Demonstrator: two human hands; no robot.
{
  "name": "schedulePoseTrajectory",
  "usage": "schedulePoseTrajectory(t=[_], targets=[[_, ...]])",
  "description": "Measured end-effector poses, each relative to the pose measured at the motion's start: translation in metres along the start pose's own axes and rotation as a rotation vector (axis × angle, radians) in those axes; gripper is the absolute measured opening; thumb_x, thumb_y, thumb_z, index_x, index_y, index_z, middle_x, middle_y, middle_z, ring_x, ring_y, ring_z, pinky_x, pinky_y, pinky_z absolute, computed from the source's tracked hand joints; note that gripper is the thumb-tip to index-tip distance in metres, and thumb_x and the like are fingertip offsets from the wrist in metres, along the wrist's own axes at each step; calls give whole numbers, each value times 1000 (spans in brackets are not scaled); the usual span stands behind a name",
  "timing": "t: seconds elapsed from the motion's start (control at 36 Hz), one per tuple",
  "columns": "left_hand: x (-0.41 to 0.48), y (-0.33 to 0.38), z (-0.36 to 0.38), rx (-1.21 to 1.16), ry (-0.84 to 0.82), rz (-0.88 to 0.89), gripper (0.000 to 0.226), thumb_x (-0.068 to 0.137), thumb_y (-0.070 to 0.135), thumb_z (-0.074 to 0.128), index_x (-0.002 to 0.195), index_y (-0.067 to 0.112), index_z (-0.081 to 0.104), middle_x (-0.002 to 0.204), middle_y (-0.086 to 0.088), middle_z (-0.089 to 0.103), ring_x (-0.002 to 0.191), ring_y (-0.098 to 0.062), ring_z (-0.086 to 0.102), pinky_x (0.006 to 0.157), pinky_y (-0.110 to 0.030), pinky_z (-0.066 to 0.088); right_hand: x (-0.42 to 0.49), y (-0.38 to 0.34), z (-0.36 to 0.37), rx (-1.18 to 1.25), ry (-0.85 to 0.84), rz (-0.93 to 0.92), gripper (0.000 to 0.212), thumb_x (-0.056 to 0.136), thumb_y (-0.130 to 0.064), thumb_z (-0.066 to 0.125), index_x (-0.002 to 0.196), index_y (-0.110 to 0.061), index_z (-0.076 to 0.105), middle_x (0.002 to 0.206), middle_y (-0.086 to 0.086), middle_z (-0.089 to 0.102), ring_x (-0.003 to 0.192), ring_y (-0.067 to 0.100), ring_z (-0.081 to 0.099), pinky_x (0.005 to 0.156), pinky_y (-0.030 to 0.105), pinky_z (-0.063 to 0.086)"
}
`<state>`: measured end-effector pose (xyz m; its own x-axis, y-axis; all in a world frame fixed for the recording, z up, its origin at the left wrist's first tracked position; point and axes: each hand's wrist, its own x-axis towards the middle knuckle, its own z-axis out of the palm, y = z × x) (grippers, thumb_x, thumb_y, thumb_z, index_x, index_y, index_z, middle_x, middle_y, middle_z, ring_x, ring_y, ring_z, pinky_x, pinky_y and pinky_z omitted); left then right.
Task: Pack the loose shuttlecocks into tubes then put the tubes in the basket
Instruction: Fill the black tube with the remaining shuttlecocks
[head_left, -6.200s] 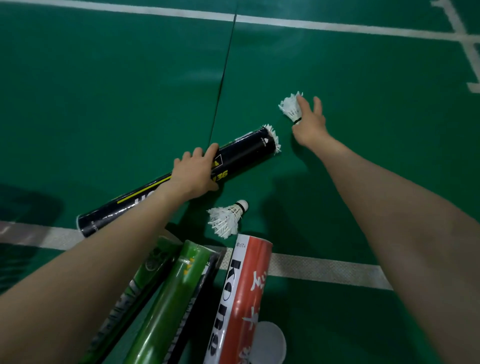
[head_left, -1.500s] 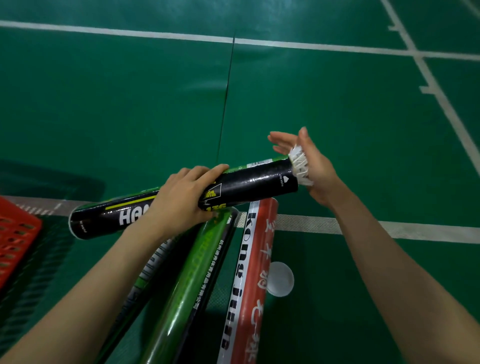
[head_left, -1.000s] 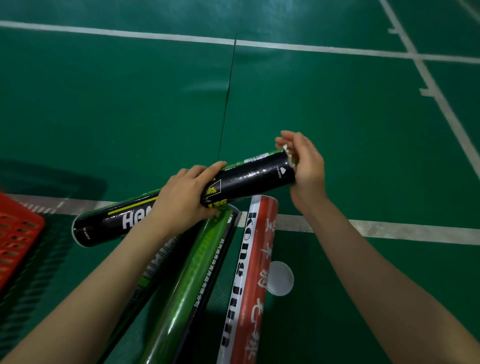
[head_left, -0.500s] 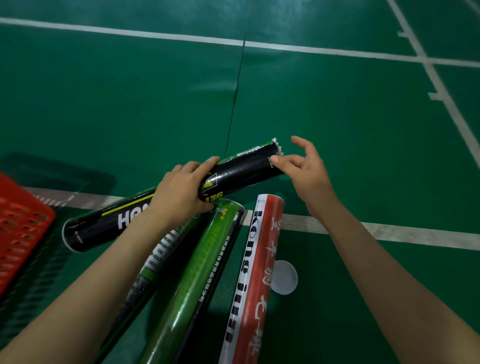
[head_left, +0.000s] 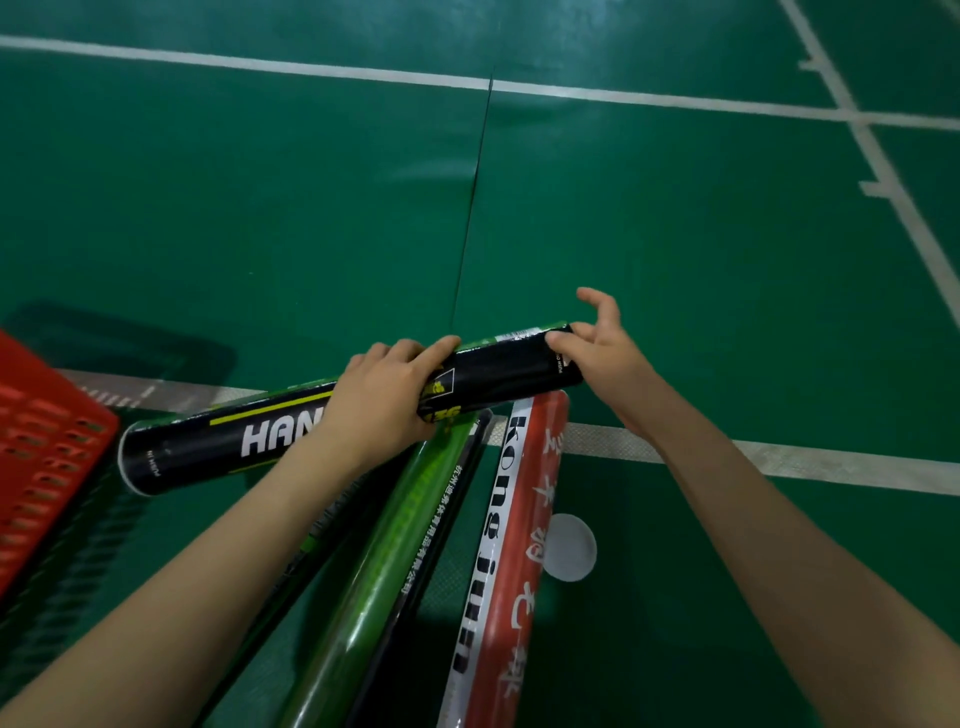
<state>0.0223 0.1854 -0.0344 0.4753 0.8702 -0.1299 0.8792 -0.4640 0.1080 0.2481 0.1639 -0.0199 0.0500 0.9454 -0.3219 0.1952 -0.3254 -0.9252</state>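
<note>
My left hand (head_left: 384, 400) is wrapped around the middle of a black shuttlecock tube (head_left: 208, 447), holding it nearly level above the other tubes. My right hand (head_left: 608, 353) is at the tube's right end, palm against the mouth, thumb on the tube's upper rim and fingers spread. No feathers show at that end, and no loose shuttlecock is in view. The red basket (head_left: 41, 457) stands at the left edge, partly cut off.
A green tube (head_left: 400, 545), a red and white tube (head_left: 514, 545) and a dark tube (head_left: 311, 545) under my left forearm lie side by side below the black one. A white round cap (head_left: 569, 545) lies on the green court floor beside the red tube.
The feathers that stuck out of the black tube's right end have gone inside under my right hand. That hand's fingers have since spread. My left hand kept its grip.
</note>
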Motion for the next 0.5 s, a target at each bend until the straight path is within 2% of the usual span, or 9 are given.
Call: schedulePoseTrajectory(t=[0.06,0.14,0.22,0.31,0.42,0.47,0.5], targets=[[-2,3,3,2,-29,-20,94,76,34,72,150,33,13,135,-3,47,114,-28,47,97,-39,39,1,9,2,10,78,28,58,95,-24,56,141,-14,24,101,3,64,91,10,61,86,28,50],[-6,6,9,23,-64,-36,97,76,35,73,150,32,11,135,-3,47,115,-28,47,97,-40,39,-4,23,3,-22,163,47,53,92,-29,60,136,-14,34,106,2,65,98,12,61,91,34,46],[-15,9,15,35,-77,-24,95,77,36,71,150,31,11,134,-5,47,116,-29,46,97,-40,39,-16,39,4,-38,191,52,44,91,-29,61,130,-16,43,103,2,66,101,17,62,93,38,48],[-25,15,21,46,-67,6,92,77,40,69,150,30,14,134,-5,48,117,-30,47,98,-41,40,-32,60,3,-34,221,34,33,94,-34,55,122,-20,45,105,-3,61,103,16,60,94,39,49],[-33,21,24,30,-58,-17,96,73,45,71,149,28,15,130,-7,51,114,-30,50,93,-41,43,-54,89,1,-29,439,-1,13,99,-25,46,107,-17,41,100,-2,50,98,24,56,89,45,51],[-36,22,23,32,-58,-36,97,73,47,70,149,27,15,128,-8,51,112,-31,50,91,-41,45,-62,106,-1,-110,385,71,7,98,-18,47,101,-15,41,96,1,47,92,26,53,84,46,51],[-37,23,22,40,-57,-40,97,72,47,70,149,26,15,128,-8,51,111,-31,50,90,-41,45,-66,114,-3,-212,272,122,10,95,-17,51,102,-14,43,98,2,48,94,24,52,82,42,50]])
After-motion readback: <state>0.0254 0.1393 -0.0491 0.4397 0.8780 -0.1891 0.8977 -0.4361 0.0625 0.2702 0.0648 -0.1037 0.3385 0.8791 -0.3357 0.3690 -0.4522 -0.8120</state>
